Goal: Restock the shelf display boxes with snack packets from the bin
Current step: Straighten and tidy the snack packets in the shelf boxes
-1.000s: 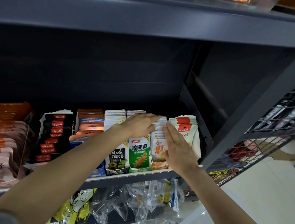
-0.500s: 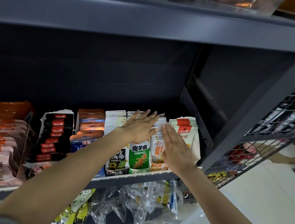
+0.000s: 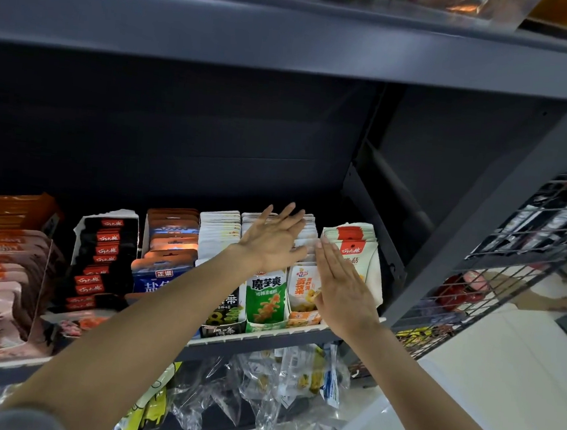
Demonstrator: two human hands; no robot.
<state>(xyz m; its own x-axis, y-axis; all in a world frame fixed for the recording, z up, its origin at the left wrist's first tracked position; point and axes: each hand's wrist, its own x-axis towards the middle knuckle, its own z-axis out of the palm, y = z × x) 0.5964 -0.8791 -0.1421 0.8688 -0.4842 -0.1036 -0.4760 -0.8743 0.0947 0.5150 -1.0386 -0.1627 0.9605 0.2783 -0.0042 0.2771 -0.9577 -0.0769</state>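
One view only, from a camera worn on the person's head, standing close before the dark shelf unit (image 3: pixel 290 44) and facing forward and slightly down into its bay. The shelf's front edge (image 3: pixel 264 341) crosses the lower middle of the picture, with both forearms entering from the bottom edge toward the centre. The wide lens bows the upper shelf and takes in a wire rack (image 3: pixel 528 257) and pale floor (image 3: pixel 502 364) along the right side.
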